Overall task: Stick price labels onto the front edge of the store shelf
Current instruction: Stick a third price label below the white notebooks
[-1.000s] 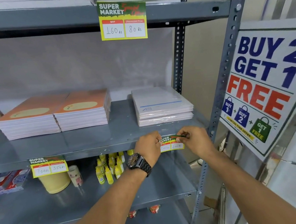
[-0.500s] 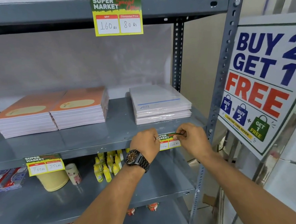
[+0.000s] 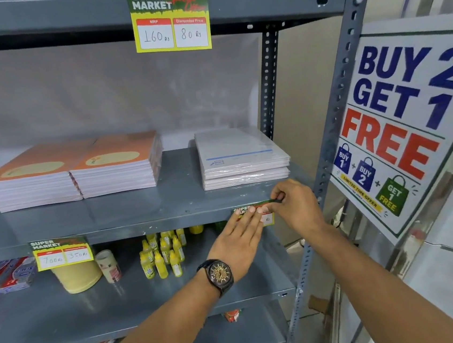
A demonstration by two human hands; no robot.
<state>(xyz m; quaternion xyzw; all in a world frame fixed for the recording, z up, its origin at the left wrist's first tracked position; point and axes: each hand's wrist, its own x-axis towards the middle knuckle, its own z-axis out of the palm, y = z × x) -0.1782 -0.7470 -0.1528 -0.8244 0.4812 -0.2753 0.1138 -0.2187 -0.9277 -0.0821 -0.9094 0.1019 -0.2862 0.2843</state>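
Note:
A green and yellow price label (image 3: pixel 267 218) lies against the front edge of the grey middle shelf (image 3: pixel 141 227), near its right end. My left hand (image 3: pixel 241 239), with a wristwatch, lies flat with fingers extended on the label's face and covers most of it. My right hand (image 3: pixel 298 210) pinches the label's top right edge between thumb and forefinger. Two other labels hang on shelf edges: one reading 700 and 350 (image 3: pixel 60 253) at the left, one reading 160 and 80 (image 3: pixel 171 20) on the top shelf.
Orange notebook stacks (image 3: pixel 74 173) and a white paper stack (image 3: pixel 242 158) sit on the middle shelf. Small yellow bottles (image 3: pixel 163 254), a tape roll (image 3: pixel 77 276) and boxes are below. A perforated upright post (image 3: pixel 336 137) and a "Buy 2 Get 1 Free" poster (image 3: pixel 405 124) stand at right.
My left hand has opened from a pinch at the label's left end and now lies flat across it. The right hand keeps its pinch on the top right edge.

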